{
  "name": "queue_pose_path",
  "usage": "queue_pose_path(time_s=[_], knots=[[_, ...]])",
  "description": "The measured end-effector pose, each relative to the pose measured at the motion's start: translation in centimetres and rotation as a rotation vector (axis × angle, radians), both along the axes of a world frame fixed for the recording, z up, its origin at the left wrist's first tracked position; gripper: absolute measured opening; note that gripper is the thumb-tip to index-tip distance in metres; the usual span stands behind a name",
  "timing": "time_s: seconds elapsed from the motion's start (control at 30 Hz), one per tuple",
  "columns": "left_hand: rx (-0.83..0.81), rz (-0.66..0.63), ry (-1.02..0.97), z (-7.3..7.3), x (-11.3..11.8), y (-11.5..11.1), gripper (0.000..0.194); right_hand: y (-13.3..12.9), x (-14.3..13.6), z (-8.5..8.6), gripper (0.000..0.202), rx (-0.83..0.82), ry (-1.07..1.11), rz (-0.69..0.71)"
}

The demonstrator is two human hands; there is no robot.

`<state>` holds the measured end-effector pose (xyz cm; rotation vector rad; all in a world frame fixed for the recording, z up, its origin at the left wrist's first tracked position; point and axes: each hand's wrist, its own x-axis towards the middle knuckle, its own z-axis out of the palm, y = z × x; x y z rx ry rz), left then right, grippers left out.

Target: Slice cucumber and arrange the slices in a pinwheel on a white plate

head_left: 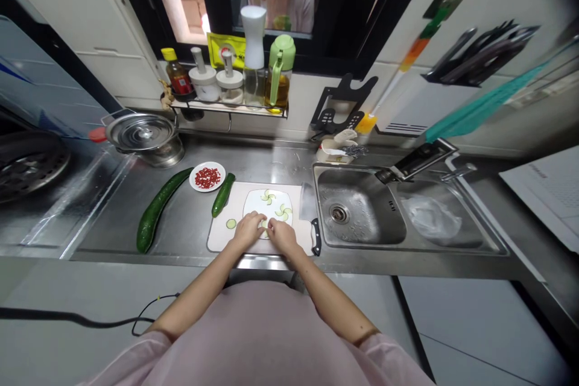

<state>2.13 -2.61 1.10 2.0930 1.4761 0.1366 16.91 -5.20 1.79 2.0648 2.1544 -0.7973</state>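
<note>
A pale rectangular cutting board with a dark edge (219,240) lies on the brushed stainless-steel counter (113,211), and on it sits a white square plate with rounded corners (252,202). Over the near part of the board, both bare hands meet above that plate: the left hand (250,230) and the right hand (282,235) have their fingers curled inward, fingertips close together at a small pale-green cucumber piece (263,228). I cannot tell which fingers pinch it, or whether both hands do. Farther back on the board, the plate carries two pinwheel-like arrangements of thin green-edged slices, one toward the back (268,196) and one toward the right (283,212).

On the board's left part lies a single round cucumber slice (231,224); a short dark-green cucumber length (223,195) lies at the board's back left corner. At the board's right edge rests a broad-bladed knife with a black handle (308,202). Left of the board are a small round white dish of chopped red pieces (192,178) and a long curved dark-green cucumber (160,211). Right of the board is a stainless-steel double sink (362,230).
</note>
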Motion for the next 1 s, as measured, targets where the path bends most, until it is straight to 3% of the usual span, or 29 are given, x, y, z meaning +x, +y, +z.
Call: queue_pose_path(time_s=[0.2, 0.57, 1.0], knots=[[0.019, -0.003, 0.001, 0.5, -0.3, -0.1, 0.029, -1.4, -0.3, -0.3, 0.024, 0.04, -0.037, 0.074], [0.002, -0.007, 0.026, -0.4, -0.3, -0.1, 0.028, -1.5, -0.5, 0.0, 0.026, 0.016, -0.041, 0.054], [-0.012, -0.001, 0.035, 0.0, -0.2, -0.1, 0.029, -1.5, -0.6, 0.0, 0.026, 0.003, -0.032, 0.049]])
